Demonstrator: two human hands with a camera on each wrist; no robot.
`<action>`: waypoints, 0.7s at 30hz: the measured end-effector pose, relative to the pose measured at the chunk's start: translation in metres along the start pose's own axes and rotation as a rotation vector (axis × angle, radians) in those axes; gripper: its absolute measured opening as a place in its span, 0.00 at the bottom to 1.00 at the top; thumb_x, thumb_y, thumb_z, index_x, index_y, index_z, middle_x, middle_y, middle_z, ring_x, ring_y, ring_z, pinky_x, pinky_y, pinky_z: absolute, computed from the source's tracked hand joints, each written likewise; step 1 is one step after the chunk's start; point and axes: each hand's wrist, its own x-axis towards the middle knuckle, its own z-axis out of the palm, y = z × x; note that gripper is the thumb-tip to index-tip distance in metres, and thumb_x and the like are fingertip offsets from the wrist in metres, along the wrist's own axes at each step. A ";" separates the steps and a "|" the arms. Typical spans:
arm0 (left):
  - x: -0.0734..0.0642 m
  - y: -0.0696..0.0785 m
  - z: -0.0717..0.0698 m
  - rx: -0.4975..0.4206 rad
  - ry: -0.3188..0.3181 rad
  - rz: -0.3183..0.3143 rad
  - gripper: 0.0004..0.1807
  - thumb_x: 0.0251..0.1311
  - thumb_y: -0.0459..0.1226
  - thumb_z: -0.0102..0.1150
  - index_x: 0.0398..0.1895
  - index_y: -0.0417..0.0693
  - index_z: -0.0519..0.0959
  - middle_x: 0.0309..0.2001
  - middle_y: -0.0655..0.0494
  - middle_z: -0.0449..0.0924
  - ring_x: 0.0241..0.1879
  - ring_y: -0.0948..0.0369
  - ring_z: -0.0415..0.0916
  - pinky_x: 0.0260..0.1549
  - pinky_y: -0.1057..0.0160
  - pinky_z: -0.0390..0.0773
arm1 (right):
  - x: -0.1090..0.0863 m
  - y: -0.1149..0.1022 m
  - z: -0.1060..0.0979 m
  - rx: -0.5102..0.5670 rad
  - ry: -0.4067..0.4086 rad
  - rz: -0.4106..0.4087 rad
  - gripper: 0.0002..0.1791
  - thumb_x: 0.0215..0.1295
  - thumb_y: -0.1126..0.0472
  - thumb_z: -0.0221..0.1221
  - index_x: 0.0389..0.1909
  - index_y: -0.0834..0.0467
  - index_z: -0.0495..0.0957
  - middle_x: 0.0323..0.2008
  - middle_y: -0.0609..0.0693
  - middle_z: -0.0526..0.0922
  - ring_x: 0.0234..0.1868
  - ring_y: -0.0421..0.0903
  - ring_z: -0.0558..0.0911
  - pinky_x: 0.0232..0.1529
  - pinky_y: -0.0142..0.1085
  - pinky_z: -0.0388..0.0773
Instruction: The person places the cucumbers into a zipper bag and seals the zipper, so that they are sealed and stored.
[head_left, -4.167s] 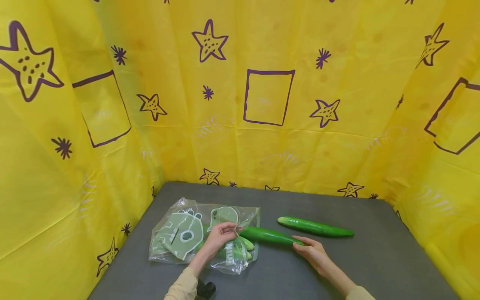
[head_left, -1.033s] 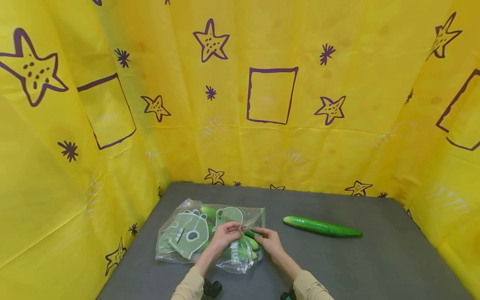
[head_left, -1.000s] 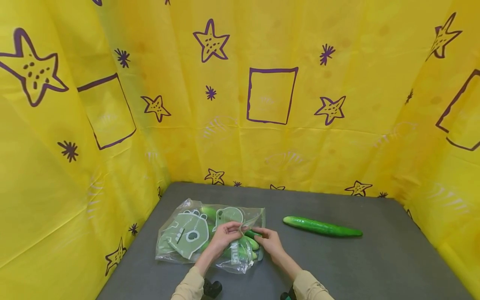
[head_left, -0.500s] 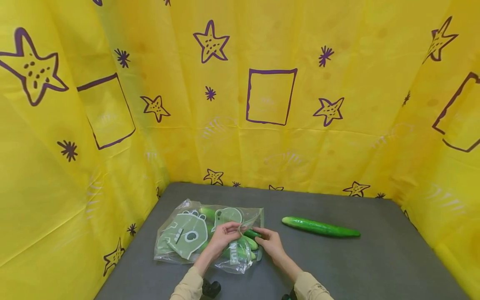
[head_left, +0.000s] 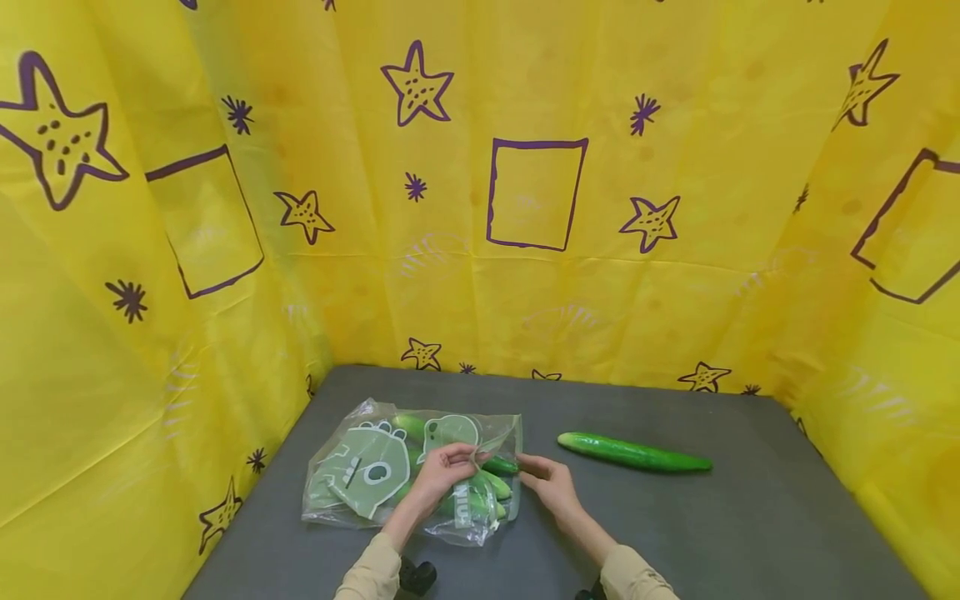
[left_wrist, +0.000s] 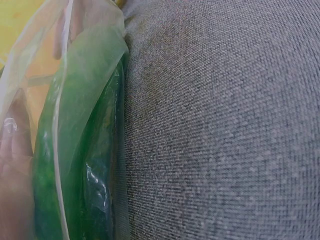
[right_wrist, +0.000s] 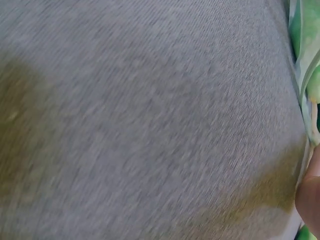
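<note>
A clear plastic bag [head_left: 322, 492] with pale green cartoon prints lies flat on the left of the table, several cucumbers [head_left: 491, 485] inside it. My left hand [head_left: 438, 479] pinches the upper layer of the bag at its mouth, lifting it a little. In the left wrist view, a cucumber [left_wrist: 47, 175] shows beside the bag's pale rim. At the right edge of the bag is my right hand [head_left: 555, 490], fingers nearly straight, its fingertips right by the end of a dark green cucumber [head_left: 501, 465] within the mouth. In the right wrist view, its thumb [right_wrist: 310, 200] is beside the bag's rim.
One more cucumber [head_left: 633, 452] lies outside the bag, on the right of the grey table [head_left: 675, 533]. Yellow curtains [head_left: 525, 317] with purple drawings surround the table at the back and on both sides. Dark wrist gear [head_left: 416, 577] shows below the left sleeve.
Seconds ago, my right hand held a cucumber half inside the bag; the cucumber then went in leftward. Since half a second ago, my right hand has drawn back slightly right. The left hand keeps its pinch.
</note>
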 end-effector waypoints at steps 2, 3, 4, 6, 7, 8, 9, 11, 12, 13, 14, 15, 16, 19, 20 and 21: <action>0.000 0.000 -0.001 -0.011 -0.003 0.001 0.21 0.53 0.24 0.56 0.53 0.24 0.72 0.48 0.38 0.82 0.40 0.70 0.81 0.41 0.73 0.80 | -0.002 0.000 -0.003 -0.007 0.001 0.004 0.18 0.57 0.68 0.61 0.50 0.65 0.80 0.49 0.61 0.83 0.53 0.57 0.80 0.52 0.43 0.79; 0.000 0.000 -0.001 -0.014 -0.005 0.004 0.21 0.54 0.24 0.56 0.53 0.24 0.71 0.48 0.38 0.82 0.40 0.70 0.81 0.41 0.73 0.80 | -0.002 0.000 -0.004 -0.011 0.000 0.003 0.18 0.57 0.68 0.61 0.50 0.65 0.80 0.49 0.62 0.83 0.53 0.57 0.80 0.52 0.45 0.78; 0.000 0.000 -0.001 -0.018 -0.005 0.002 0.22 0.53 0.24 0.56 0.53 0.24 0.71 0.48 0.38 0.82 0.40 0.70 0.81 0.42 0.73 0.80 | -0.003 -0.001 -0.005 -0.015 0.001 0.005 0.18 0.57 0.68 0.61 0.50 0.65 0.80 0.49 0.62 0.83 0.53 0.57 0.80 0.52 0.45 0.78; 0.000 0.000 -0.002 -0.017 -0.004 0.006 0.22 0.53 0.25 0.56 0.53 0.24 0.71 0.48 0.38 0.82 0.40 0.70 0.81 0.42 0.72 0.80 | -0.005 -0.001 -0.008 -0.022 0.001 0.009 0.18 0.57 0.67 0.61 0.50 0.65 0.80 0.49 0.61 0.83 0.52 0.57 0.80 0.51 0.45 0.79; 0.000 0.000 -0.002 -0.014 -0.003 0.008 0.22 0.53 0.25 0.56 0.53 0.24 0.71 0.48 0.38 0.82 0.40 0.70 0.81 0.41 0.72 0.79 | -0.006 -0.001 -0.008 -0.022 0.000 0.008 0.18 0.57 0.67 0.62 0.50 0.65 0.80 0.49 0.62 0.83 0.52 0.57 0.80 0.51 0.43 0.79; 0.000 0.000 -0.002 -0.010 -0.003 0.008 0.22 0.53 0.25 0.56 0.53 0.24 0.71 0.48 0.38 0.82 0.40 0.70 0.81 0.41 0.72 0.79 | -0.007 -0.001 -0.009 -0.020 -0.001 0.009 0.18 0.57 0.67 0.62 0.50 0.65 0.80 0.48 0.62 0.83 0.52 0.57 0.80 0.50 0.42 0.79; 0.000 0.000 -0.002 -0.010 -0.003 0.010 0.22 0.54 0.25 0.56 0.53 0.24 0.71 0.48 0.38 0.81 0.40 0.70 0.80 0.42 0.72 0.79 | -0.007 -0.001 -0.010 -0.016 -0.003 0.009 0.18 0.57 0.67 0.62 0.50 0.65 0.80 0.49 0.62 0.83 0.51 0.57 0.81 0.49 0.40 0.80; 0.000 0.000 -0.002 -0.008 -0.003 0.007 0.22 0.54 0.25 0.56 0.54 0.25 0.71 0.49 0.38 0.81 0.41 0.70 0.80 0.41 0.72 0.79 | -0.010 -0.001 -0.012 0.001 -0.006 0.013 0.19 0.56 0.68 0.62 0.50 0.66 0.79 0.49 0.63 0.82 0.51 0.56 0.81 0.48 0.35 0.80; 0.000 0.000 -0.002 -0.008 -0.003 0.007 0.22 0.54 0.25 0.56 0.54 0.25 0.71 0.49 0.37 0.81 0.41 0.70 0.80 0.41 0.72 0.79 | -0.011 -0.001 -0.014 0.014 -0.009 0.014 0.19 0.56 0.69 0.62 0.51 0.67 0.78 0.49 0.63 0.82 0.51 0.57 0.81 0.47 0.32 0.80; -0.001 0.000 -0.002 -0.007 -0.003 0.007 0.22 0.54 0.25 0.56 0.54 0.25 0.71 0.49 0.38 0.81 0.41 0.70 0.80 0.41 0.72 0.79 | -0.012 0.000 -0.015 0.028 -0.013 0.017 0.19 0.56 0.69 0.61 0.51 0.67 0.78 0.50 0.64 0.82 0.51 0.57 0.81 0.46 0.29 0.79; -0.001 0.000 -0.002 -0.008 -0.003 0.007 0.22 0.54 0.25 0.56 0.54 0.25 0.71 0.49 0.38 0.81 0.41 0.70 0.80 0.41 0.72 0.79 | -0.013 0.001 -0.017 0.041 -0.018 0.022 0.20 0.57 0.69 0.61 0.52 0.68 0.77 0.50 0.64 0.81 0.52 0.57 0.81 0.46 0.27 0.79; -0.001 0.000 -0.002 -0.010 -0.004 0.006 0.22 0.54 0.25 0.56 0.54 0.25 0.71 0.49 0.38 0.81 0.41 0.70 0.80 0.41 0.72 0.79 | -0.015 0.002 -0.019 0.052 -0.024 0.026 0.20 0.57 0.69 0.61 0.52 0.68 0.77 0.51 0.65 0.81 0.52 0.57 0.81 0.46 0.26 0.79; -0.001 0.000 -0.002 -0.011 -0.004 0.006 0.22 0.54 0.25 0.56 0.54 0.25 0.71 0.49 0.38 0.81 0.41 0.70 0.80 0.42 0.72 0.79 | -0.016 0.003 -0.022 0.062 -0.028 0.032 0.21 0.58 0.69 0.61 0.53 0.69 0.76 0.52 0.65 0.80 0.53 0.58 0.80 0.46 0.25 0.78; -0.001 0.000 -0.002 -0.006 -0.004 0.009 0.22 0.54 0.25 0.56 0.53 0.25 0.72 0.48 0.38 0.82 0.40 0.71 0.80 0.42 0.73 0.79 | -0.021 0.007 -0.029 0.086 -0.035 0.049 0.22 0.59 0.69 0.60 0.55 0.70 0.74 0.54 0.66 0.79 0.55 0.58 0.79 0.47 0.26 0.79; -0.001 0.000 -0.002 -0.003 -0.004 0.011 0.22 0.53 0.25 0.56 0.53 0.25 0.72 0.48 0.38 0.82 0.41 0.71 0.80 0.42 0.73 0.79 | -0.022 0.008 -0.032 0.090 -0.032 0.053 0.22 0.59 0.69 0.60 0.55 0.70 0.74 0.54 0.66 0.78 0.55 0.59 0.79 0.48 0.27 0.79; -0.001 0.000 -0.002 0.001 -0.005 0.014 0.22 0.53 0.25 0.56 0.53 0.25 0.72 0.48 0.38 0.82 0.41 0.70 0.80 0.42 0.72 0.79 | -0.024 0.008 -0.034 0.090 -0.027 0.056 0.22 0.59 0.69 0.60 0.55 0.70 0.74 0.54 0.66 0.78 0.55 0.59 0.79 0.48 0.28 0.80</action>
